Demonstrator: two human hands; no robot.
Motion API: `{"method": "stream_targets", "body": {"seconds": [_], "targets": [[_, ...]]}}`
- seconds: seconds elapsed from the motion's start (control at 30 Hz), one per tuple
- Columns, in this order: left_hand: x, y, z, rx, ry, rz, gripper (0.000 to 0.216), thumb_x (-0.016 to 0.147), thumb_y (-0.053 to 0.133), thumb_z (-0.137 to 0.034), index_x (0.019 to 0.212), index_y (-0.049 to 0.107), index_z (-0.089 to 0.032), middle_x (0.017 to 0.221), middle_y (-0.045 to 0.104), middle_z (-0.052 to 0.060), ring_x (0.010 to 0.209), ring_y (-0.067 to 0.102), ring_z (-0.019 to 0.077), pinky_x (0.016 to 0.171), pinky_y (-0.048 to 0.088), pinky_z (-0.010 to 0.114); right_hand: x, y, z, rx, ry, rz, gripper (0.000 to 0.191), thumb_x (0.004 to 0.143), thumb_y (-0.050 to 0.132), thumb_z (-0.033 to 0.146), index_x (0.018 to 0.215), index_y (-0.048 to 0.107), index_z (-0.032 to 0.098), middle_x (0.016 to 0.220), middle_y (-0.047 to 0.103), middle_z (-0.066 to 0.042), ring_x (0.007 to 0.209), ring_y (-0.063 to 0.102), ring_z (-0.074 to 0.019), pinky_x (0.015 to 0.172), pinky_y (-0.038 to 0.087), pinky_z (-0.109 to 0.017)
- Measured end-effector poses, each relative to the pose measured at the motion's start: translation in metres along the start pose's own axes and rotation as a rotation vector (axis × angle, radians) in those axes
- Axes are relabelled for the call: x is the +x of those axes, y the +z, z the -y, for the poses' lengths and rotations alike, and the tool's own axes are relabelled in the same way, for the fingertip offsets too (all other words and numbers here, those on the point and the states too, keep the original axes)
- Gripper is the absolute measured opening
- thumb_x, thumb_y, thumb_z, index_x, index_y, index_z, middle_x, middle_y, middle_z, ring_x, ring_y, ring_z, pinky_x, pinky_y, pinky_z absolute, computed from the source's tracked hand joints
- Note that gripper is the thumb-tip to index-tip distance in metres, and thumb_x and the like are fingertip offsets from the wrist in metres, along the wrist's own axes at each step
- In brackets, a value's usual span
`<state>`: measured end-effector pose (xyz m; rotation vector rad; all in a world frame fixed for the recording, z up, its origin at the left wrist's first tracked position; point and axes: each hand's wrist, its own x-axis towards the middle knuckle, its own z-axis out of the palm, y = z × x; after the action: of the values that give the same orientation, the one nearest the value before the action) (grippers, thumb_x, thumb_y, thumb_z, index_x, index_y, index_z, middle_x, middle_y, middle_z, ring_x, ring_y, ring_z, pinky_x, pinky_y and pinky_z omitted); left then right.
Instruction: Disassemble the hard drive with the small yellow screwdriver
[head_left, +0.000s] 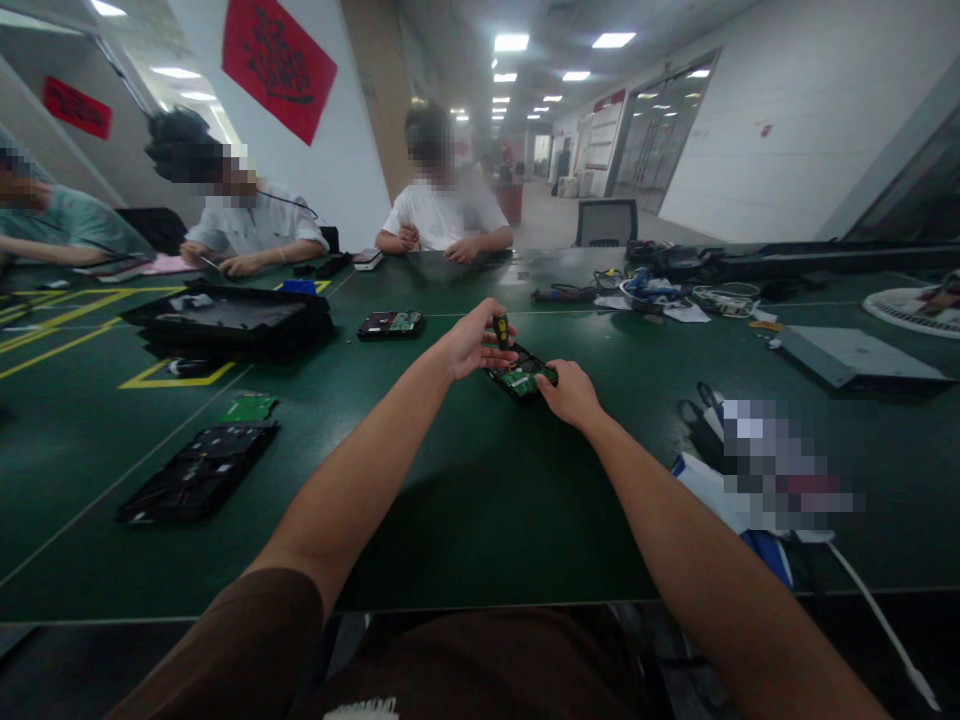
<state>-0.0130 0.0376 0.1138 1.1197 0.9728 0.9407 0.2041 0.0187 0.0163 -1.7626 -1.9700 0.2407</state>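
My left hand (478, 343) is closed around the yellow and black handle of a screwdriver (502, 332), held roughly upright. Its tip points down at a black plastic device housing (534, 358) with a green circuit board (520, 381) in it; whether the tip touches a screw cannot be made out. My right hand (571, 393) grips the housing by its right edge, thumb on the near side, and the housing sits tilted on the green table (480, 500).
To the left lie a black housing (199, 470), a loose green board (251, 407), another opened device (391, 325) and stacked black trays (225, 315). On the right are a metal box (862, 357), cables (649, 290) and a white cord (877, 610). Several people sit across the table.
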Motion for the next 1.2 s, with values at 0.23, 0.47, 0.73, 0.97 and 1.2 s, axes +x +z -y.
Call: {"method": "stream_targets", "body": {"seconds": [0.23,0.47,0.73,0.97,1.2], "targets": [[0.0005,-0.0006,-0.0006,0.005,0.01,-0.072,0.036,0.081,0.063,-0.052,0.092,0.063,-0.018,0.09,0.072,0.016,0.075,0.073,0.0282,0.065,0.056,0.037,0.0,0.0005,-0.0008,0.014,-0.005,-0.006,0.045,0.103,0.055,0.043,0.135,0.063,0.013,0.13,0.066,-0.017,0.114,0.065,-0.0286,0.099,0.049,-0.038],[0.0014,-0.0015,-0.0004,0.062,0.027,-0.05,0.039,0.083,0.06,-0.053,0.092,0.068,-0.017,0.089,0.071,0.015,0.069,0.067,0.0242,0.059,0.05,0.034,-0.0006,-0.0016,0.0009,0.026,0.014,0.014,0.046,0.103,0.054,0.044,0.136,0.063,0.014,0.132,0.065,-0.017,0.114,0.065,-0.0294,0.097,0.05,-0.038],[0.0004,0.0053,0.0046,-0.059,-0.002,-0.021,0.038,0.084,0.066,-0.055,0.096,0.061,-0.019,0.089,0.072,0.015,0.078,0.073,0.0278,0.067,0.058,0.037,0.0002,0.0006,0.0001,-0.007,-0.018,-0.016,0.042,0.102,0.057,0.04,0.133,0.064,0.014,0.128,0.067,-0.017,0.117,0.064,-0.0283,0.102,0.048,-0.036],[0.003,0.0005,0.0047,-0.095,-0.012,0.015,0.04,0.085,0.063,-0.055,0.094,0.068,-0.017,0.089,0.073,0.016,0.075,0.072,0.0265,0.066,0.06,0.039,-0.0001,0.0001,0.0002,0.004,-0.008,-0.012,0.042,0.102,0.057,0.041,0.134,0.064,0.014,0.127,0.067,-0.017,0.116,0.065,-0.0293,0.1,0.049,-0.037],[0.0027,-0.0011,0.0033,-0.085,-0.043,0.014,0.04,0.084,0.066,-0.055,0.099,0.067,-0.018,0.093,0.073,0.017,0.084,0.075,0.03,0.068,0.061,0.038,-0.0004,-0.0013,0.0012,0.008,0.002,-0.002,0.042,0.102,0.057,0.041,0.135,0.064,0.014,0.128,0.067,-0.017,0.115,0.065,-0.0289,0.098,0.05,-0.037]]}}
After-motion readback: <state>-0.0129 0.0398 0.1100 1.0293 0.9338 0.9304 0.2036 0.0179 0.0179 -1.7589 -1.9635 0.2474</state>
